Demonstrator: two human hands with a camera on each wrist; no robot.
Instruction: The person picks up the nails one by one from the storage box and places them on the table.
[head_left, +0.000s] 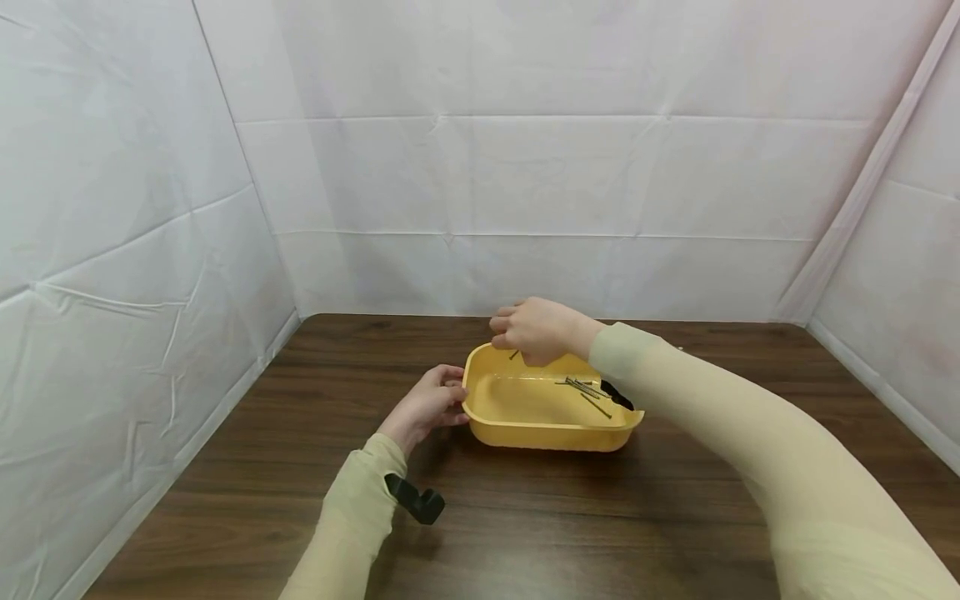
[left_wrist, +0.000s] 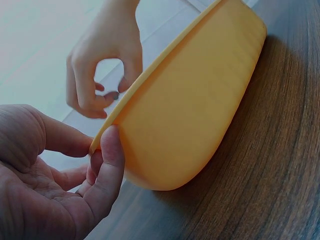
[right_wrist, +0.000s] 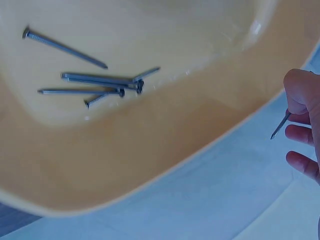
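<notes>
A yellow plastic tray stands on the dark wooden table. Several steel nails lie loose on its floor, seen close in the right wrist view as nails on the tray. My left hand pinches the tray's left rim between thumb and fingers; the left wrist view shows the left hand on the tray. My right hand hovers over the far rim and pinches one nail point-down. That right hand also shows behind the rim.
White sheeting walls close the table in at the back, left and right. A black wrist mount sits on my left sleeve. Bare tabletop lies in front of and beside the tray.
</notes>
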